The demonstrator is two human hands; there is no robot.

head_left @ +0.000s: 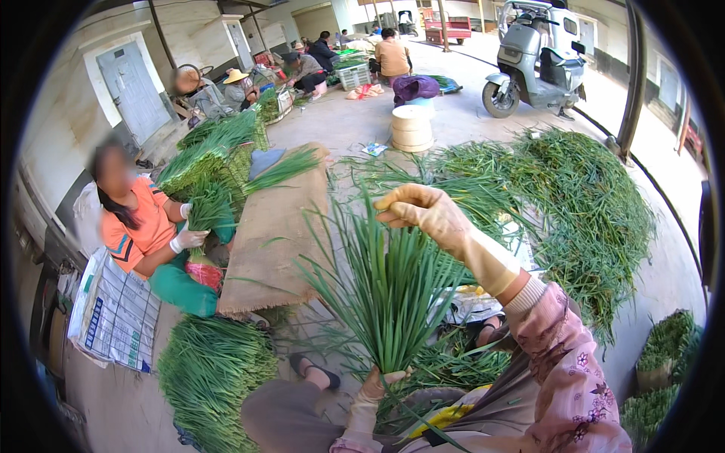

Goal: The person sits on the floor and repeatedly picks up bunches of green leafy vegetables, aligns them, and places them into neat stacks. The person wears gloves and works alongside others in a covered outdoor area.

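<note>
A fanned bunch of long green garlic chives stands upright in front of me. My left hand, in a pale glove, is closed around its lower end; the leaves hide part of the fingers. Above the bunch, my right hand wears a cream rubber glove and bends at the wrist. Its thumb and fingers are pinched together on a chive leaf at the top left of the bunch. Loose chives lie below and behind the bunch, close to my lap.
A cloth-covered board stands ahead-left, with a person in orange beyond it holding chives. Stacked chives lie at lower left. A big loose heap covers the right floor. Farther off are a round tub, a scooter and several seated people.
</note>
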